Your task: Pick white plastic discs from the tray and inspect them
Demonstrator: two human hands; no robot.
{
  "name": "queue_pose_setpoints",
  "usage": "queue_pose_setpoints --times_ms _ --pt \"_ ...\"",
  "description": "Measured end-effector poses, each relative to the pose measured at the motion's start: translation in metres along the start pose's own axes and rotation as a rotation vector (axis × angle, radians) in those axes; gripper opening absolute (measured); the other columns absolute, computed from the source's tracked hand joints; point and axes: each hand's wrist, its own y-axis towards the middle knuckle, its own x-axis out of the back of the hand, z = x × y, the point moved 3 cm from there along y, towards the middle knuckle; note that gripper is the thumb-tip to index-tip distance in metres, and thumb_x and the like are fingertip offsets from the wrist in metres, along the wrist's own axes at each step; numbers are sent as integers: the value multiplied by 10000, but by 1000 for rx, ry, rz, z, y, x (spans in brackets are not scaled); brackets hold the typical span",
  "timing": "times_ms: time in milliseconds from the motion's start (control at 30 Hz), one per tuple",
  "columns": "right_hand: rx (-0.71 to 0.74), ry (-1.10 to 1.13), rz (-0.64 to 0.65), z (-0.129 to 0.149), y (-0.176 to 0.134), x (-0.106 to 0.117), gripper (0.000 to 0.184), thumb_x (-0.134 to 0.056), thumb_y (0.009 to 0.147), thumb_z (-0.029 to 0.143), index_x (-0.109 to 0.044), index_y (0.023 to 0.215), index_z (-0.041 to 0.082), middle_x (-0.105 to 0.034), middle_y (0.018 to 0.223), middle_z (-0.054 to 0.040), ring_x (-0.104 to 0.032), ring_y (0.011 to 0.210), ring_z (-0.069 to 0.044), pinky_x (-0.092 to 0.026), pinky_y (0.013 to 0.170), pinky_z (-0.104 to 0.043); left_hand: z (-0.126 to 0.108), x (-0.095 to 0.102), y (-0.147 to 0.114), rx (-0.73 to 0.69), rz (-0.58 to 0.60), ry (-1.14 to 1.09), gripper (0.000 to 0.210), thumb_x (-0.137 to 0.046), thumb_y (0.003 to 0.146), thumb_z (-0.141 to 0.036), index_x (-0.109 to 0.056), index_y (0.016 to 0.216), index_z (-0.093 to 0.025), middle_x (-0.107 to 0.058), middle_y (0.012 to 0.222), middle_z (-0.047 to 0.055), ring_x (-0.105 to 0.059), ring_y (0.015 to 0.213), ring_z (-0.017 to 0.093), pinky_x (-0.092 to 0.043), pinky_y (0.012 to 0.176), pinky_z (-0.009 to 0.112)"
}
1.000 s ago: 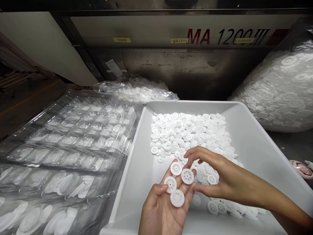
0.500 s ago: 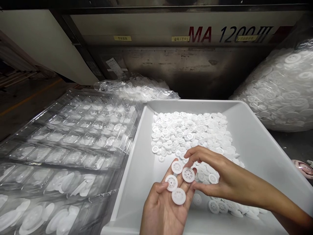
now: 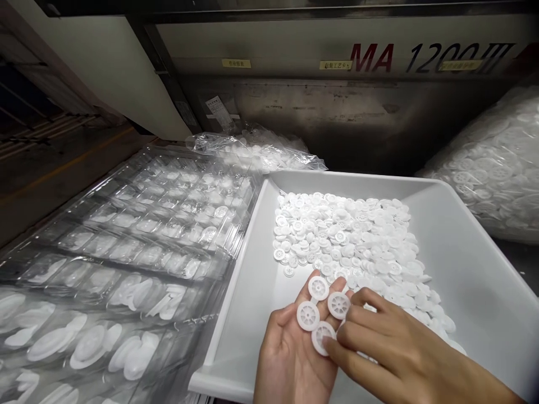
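My left hand (image 3: 295, 359) lies palm up over the grey tray, holding several white plastic wheels (image 3: 308, 316) spread across its fingers and palm. The wheels have spoked centres and small hubs. My right hand (image 3: 391, 342) comes in from the right with bent fingers; its thumb presses on the lowest wheel (image 3: 323, 338), and its fingertips meet the edge of the right-hand wheel (image 3: 338, 305). Behind both hands, a heap of similar white wheels (image 3: 345, 230) covers much of the tray floor.
The grey tray (image 3: 475, 252) has raised sloping sides. Clear plastic blister trays (image 3: 138, 247) with white parts in their pockets stand at left. A clear bag of white parts (image 3: 261, 151) lies behind, a larger bag (image 3: 501, 168) at right. A machine panel (image 3: 295, 106) closes the back.
My right hand has come down and closed in, its thumb now on the lowest wheel. The wheels stay in my left hand. The view has turned slightly left.
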Motion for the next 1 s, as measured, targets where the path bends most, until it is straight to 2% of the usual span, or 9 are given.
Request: queue_pose_setpoints --times_ms 133,200,367,500,700,833,1000 --pt "-11 -39 46 -4 3 5 389 -309 858 19 -593 622 143 -509 558 -21 -387 526 -128 -348 524 -302 1 0 1 -23 -38 -15 561 -236 897 -340 -167 1409 -122 -528 1301 169 -494 1193 236 -118 1106 377" --pt "-10 -42 60 -5 3 5 404 -308 872 40 -558 576 154 -508 557 -22 -393 517 -130 -345 525 -310 1 1 1 -40 -51 -19 548 -250 897 -335 -202 1402 -129 -517 1312 171 -500 1187 245 -108 1106 398" --pt "7 -69 97 -4 -1 0 354 -393 818 5 -504 524 168 -519 555 -15 -425 507 -131 -352 560 -334 0 3 2 -65 -50 -105 537 -263 896 -305 -225 1393 -105 -564 1249 186 -593 1060 213 -193 1083 391" --pt "13 -74 76 -5 -1 -1 311 -429 771 -41 -508 540 150 -530 541 -8 -437 498 -120 -358 551 -327 0 2 3 -76 -56 -127 535 -275 897 -293 -216 1396 -109 -578 1231 185 -599 1050 206 -218 1073 372" --pt "29 -43 74 -7 3 1 276 -426 814 -24 -584 635 115 -552 530 -18 -468 495 -119 -372 544 -319 0 4 3 -63 -78 -106 552 -284 892 -322 -203 1400 -122 -523 1293 198 -585 1076 225 -168 1088 402" --pt "20 1 99 -7 2 1 232 -419 820 -6 -601 725 102 -558 559 -23 -463 510 -130 -367 546 -327 0 4 1 -77 -73 -121 551 -275 892 -331 -216 1397 -118 -537 1278 202 -593 1063 228 -187 1085 406" --pt "-54 90 130 -8 0 2 216 -421 804 8 -595 756 126 -558 600 -26 -457 549 -143 -340 545 -319 0 5 2 -62 -62 -94 556 -300 885 -333 -222 1397 -131 -498 1323 192 -494 1190 271 -213 1080 396"
